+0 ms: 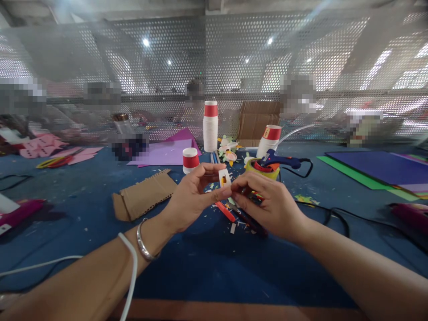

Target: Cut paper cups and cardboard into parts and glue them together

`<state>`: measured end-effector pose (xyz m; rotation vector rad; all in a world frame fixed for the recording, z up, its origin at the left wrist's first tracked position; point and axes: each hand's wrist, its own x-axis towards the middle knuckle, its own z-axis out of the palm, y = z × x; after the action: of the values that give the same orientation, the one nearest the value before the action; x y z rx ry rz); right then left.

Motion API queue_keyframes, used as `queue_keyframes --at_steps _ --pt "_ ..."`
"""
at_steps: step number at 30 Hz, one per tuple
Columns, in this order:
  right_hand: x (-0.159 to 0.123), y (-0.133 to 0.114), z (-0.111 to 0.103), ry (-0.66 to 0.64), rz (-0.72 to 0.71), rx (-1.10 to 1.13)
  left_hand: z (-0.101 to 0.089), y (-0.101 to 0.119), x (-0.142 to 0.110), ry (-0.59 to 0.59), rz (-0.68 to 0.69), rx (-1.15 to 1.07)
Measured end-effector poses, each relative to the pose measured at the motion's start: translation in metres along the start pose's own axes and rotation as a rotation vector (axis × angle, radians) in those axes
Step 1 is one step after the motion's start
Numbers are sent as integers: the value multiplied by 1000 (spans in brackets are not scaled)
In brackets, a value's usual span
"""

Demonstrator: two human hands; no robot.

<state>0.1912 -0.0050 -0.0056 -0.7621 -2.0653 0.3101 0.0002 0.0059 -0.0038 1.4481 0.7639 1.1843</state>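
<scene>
My left hand pinches a small white paper piece with an orange mark between thumb and fingers, above the blue table. My right hand is closed just to its right, fingertips touching the same piece's lower edge. Under the hands lie a red strip, dark pencil-like sticks and small paper scraps. A silver bangle and a white cable sit on my left wrist.
A blue glue gun rests on a yellow tape roll. Red-and-white paper cups are stacked behind, one cup standing alone. Corrugated cardboard lies left, coloured paper sheets right, a black cable nearby. A perforated metal screen backs the table.
</scene>
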Motion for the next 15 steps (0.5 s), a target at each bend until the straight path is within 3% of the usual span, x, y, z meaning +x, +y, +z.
queue_keyframes --at_steps 7,15 --pt "1 -4 -4 -47 -63 -8 -1 2 -1 -75 4 -26" --pt "1 -3 -6 -101 -50 -9 0 1 -1 -85 -113 -126"
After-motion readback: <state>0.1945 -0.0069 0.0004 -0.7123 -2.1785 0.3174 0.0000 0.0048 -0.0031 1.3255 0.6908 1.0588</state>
